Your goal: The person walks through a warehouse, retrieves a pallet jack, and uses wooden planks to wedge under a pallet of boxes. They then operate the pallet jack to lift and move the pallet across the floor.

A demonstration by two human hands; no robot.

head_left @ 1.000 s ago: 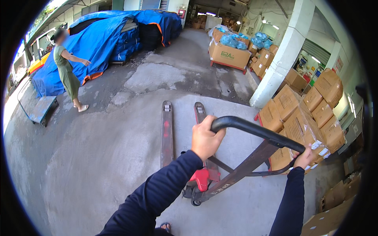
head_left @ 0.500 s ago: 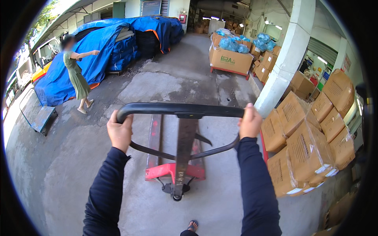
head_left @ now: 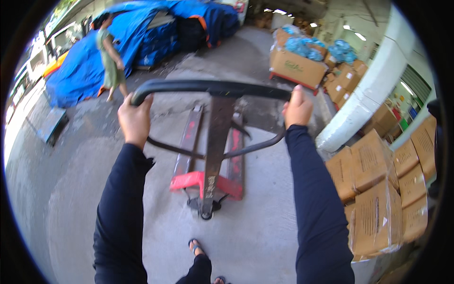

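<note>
Both my hands grip the black looped handle of a pallet jack [head_left: 218,137]. My left hand [head_left: 135,120] is closed round the handle's left corner, and my right hand [head_left: 298,108] wraps its right corner. A dark shaft runs down from the handle to a red, worn base with a small wheel. The two forks [head_left: 188,137] point away from me along the concrete, with no load on them. A short lever sits beside the shaft, just inside the loop. My sandalled feet show at the lower edge.
Wrapped cartons [head_left: 376,213] are stacked close on my right, beside a white pillar [head_left: 366,90]. Farther off stands a large carton [head_left: 298,67] on a red pallet, topped with blue bags. Blue tarps [head_left: 78,78] cover piles at the far left, where a person [head_left: 109,57] walks near a blue trolley [head_left: 53,125].
The handle and my hands sit higher in view, and the view has tilted. My feet have stepped. The person at left has lowered an outstretched arm and moved rightward.
</note>
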